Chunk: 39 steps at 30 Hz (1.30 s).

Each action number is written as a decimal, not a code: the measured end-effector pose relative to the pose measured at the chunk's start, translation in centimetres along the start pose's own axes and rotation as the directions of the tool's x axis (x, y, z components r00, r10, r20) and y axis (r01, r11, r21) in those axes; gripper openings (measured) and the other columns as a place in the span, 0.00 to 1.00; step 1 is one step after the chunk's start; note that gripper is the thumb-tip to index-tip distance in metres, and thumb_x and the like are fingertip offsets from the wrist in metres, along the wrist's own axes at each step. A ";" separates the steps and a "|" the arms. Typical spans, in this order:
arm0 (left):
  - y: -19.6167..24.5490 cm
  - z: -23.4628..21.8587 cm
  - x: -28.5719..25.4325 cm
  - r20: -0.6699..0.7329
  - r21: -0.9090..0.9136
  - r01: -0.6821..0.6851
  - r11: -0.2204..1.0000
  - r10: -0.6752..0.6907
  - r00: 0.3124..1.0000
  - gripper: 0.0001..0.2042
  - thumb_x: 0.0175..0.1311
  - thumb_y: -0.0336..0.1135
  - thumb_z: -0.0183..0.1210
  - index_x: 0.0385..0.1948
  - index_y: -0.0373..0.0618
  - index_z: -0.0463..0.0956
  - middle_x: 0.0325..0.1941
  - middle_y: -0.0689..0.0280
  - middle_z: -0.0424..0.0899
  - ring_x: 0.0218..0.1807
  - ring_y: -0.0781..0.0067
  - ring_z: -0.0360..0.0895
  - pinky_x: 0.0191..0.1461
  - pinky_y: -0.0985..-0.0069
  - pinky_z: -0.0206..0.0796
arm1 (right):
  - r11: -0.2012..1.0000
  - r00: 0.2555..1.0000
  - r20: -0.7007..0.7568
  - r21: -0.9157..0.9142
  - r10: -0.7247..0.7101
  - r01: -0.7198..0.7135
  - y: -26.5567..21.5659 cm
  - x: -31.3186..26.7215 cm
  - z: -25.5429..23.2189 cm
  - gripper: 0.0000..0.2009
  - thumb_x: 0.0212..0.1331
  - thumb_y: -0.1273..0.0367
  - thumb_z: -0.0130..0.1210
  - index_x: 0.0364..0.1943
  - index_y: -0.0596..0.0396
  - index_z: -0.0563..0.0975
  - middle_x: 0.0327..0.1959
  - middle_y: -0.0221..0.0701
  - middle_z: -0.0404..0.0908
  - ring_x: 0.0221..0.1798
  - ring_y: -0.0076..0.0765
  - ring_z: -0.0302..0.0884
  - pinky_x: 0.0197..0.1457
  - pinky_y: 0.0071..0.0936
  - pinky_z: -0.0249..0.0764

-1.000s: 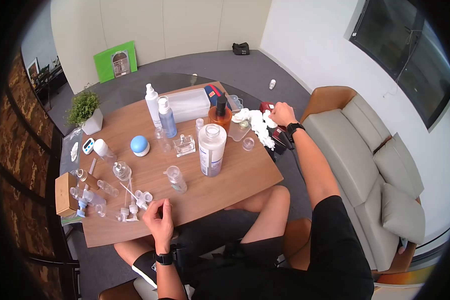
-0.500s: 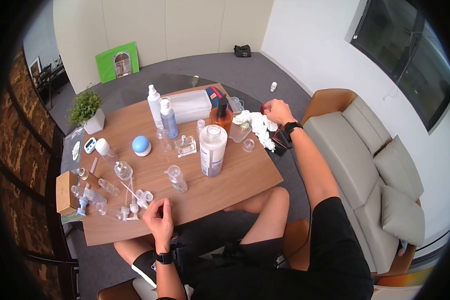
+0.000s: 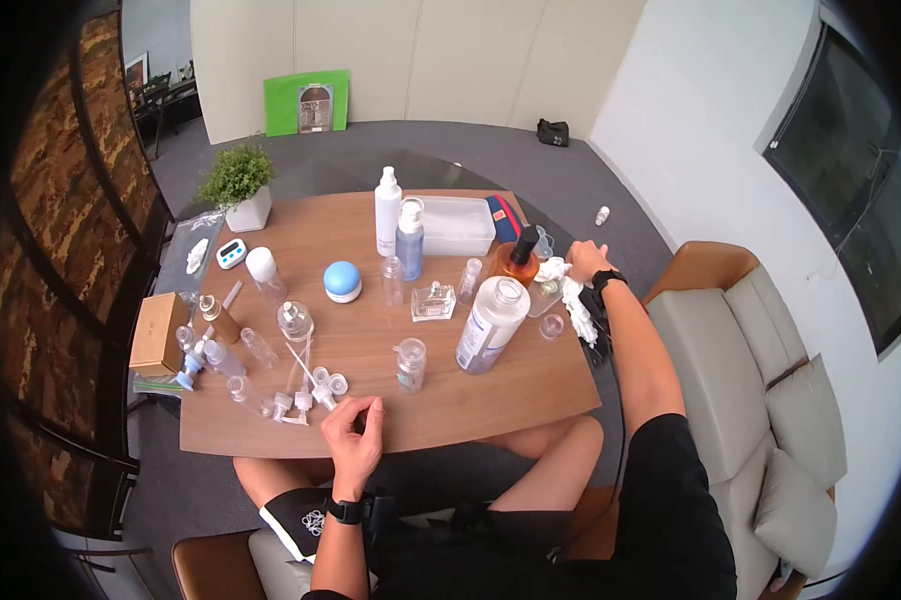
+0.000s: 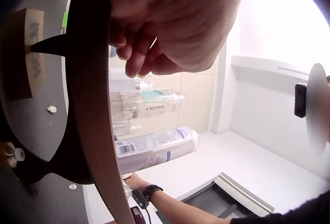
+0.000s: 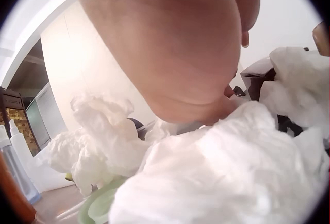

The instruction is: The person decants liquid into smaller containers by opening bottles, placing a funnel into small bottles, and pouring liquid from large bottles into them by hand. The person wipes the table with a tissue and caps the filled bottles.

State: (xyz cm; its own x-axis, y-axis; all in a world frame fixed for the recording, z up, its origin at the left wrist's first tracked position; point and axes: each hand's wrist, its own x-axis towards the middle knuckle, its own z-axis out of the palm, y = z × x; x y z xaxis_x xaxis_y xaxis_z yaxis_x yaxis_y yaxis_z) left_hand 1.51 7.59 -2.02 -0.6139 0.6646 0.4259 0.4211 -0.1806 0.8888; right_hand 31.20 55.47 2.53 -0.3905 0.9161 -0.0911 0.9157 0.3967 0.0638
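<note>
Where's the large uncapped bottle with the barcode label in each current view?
Head: large uncapped bottle, just right of centre.
Left wrist: lower middle, sideways in the image, mouth to the right.
Right wrist: not visible.
Shared landmark: right hand, in all three.

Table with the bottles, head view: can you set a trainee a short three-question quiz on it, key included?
1. True or false: crumpled white tissue lies close to the right hand.
2. Which is nearest the white plant pot?
a) the amber bottle
b) the small white device with blue buttons
c) the green board
d) the perfume bottle
3. Fill in: the pump on the amber bottle is ____ in colour.

Key: 1 true; 2 b; 3 black.
</note>
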 end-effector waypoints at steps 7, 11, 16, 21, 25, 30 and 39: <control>-0.4 0.1 -0.1 0.025 -0.015 -0.035 0.999 0.036 0.999 0.06 0.68 0.27 0.67 0.33 0.32 0.84 0.22 0.63 0.77 0.23 0.75 0.70 0.29 0.76 0.61 | 1.000 0.937 -0.350 -0.011 -0.005 0.002 1.0 -3.0 -2.2 0.04 0.49 0.64 0.71 0.28 0.45 0.90 0.39 0.38 0.89 0.55 0.44 0.81 0.57 0.48 0.65; -0.2 0.1 -0.1 0.024 -0.022 -0.046 0.999 0.047 0.999 0.06 0.68 0.27 0.66 0.34 0.32 0.84 0.22 0.63 0.77 0.24 0.75 0.70 0.29 0.76 0.61 | 0.998 0.855 -0.518 -0.060 -0.029 -0.002 1.2 -4.2 -3.4 0.05 0.53 0.64 0.71 0.31 0.45 0.92 0.32 0.39 0.89 0.44 0.46 0.85 0.54 0.47 0.66; -0.1 -0.1 0.0 0.028 -0.003 -0.050 0.999 0.050 0.998 0.06 0.69 0.27 0.66 0.34 0.32 0.84 0.22 0.63 0.77 0.24 0.76 0.70 0.30 0.76 0.61 | 0.996 0.851 -0.523 0.094 0.047 0.003 1.1 -5.1 -5.0 0.08 0.58 0.63 0.68 0.35 0.49 0.92 0.33 0.41 0.90 0.41 0.51 0.87 0.50 0.50 0.70; -0.5 0.0 -0.2 0.018 -0.048 -0.052 0.998 0.053 0.998 0.05 0.69 0.26 0.66 0.34 0.32 0.84 0.22 0.64 0.77 0.24 0.77 0.70 0.30 0.77 0.61 | 0.992 0.887 -0.454 0.123 0.085 -0.032 0.8 -5.9 -5.3 0.09 0.58 0.64 0.66 0.40 0.49 0.91 0.36 0.42 0.91 0.45 0.52 0.88 0.58 0.50 0.74; -0.1 -0.1 -0.1 0.015 -0.042 -0.047 0.998 0.048 0.999 0.05 0.68 0.26 0.66 0.34 0.32 0.84 0.23 0.64 0.78 0.25 0.77 0.70 0.30 0.77 0.61 | 0.999 0.962 -0.271 -0.027 0.015 -0.024 0.6 -7.2 -5.5 0.11 0.57 0.68 0.63 0.41 0.53 0.90 0.39 0.47 0.90 0.44 0.57 0.88 0.56 0.48 0.78; -0.7 -0.1 -0.2 0.009 -0.051 -0.043 0.998 0.044 0.999 0.05 0.68 0.26 0.66 0.34 0.32 0.84 0.23 0.64 0.78 0.25 0.77 0.70 0.30 0.77 0.61 | 0.936 0.915 -0.381 0.255 -0.133 0.242 -0.7 -13.7 -6.2 0.16 0.54 0.72 0.66 0.49 0.58 0.87 0.43 0.55 0.87 0.50 0.61 0.86 0.57 0.49 0.81; -0.4 -0.1 -0.3 0.029 -0.065 -0.041 0.997 0.043 0.999 0.05 0.68 0.26 0.67 0.34 0.32 0.84 0.23 0.65 0.77 0.25 0.77 0.70 0.31 0.77 0.60 | 0.960 0.948 -0.243 0.142 -0.204 0.242 -1.6 -17.4 1.8 0.19 0.54 0.77 0.63 0.53 0.60 0.85 0.46 0.54 0.86 0.51 0.60 0.84 0.57 0.48 0.80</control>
State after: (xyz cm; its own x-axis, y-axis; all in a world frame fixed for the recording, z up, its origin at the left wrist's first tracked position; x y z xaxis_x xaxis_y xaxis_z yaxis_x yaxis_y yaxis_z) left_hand 1.45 7.39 -2.50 -0.5755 0.6770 0.4587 0.4015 -0.2547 0.8797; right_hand 36.65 38.81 2.18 -0.5798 0.8023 0.1419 0.7976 0.5944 -0.1022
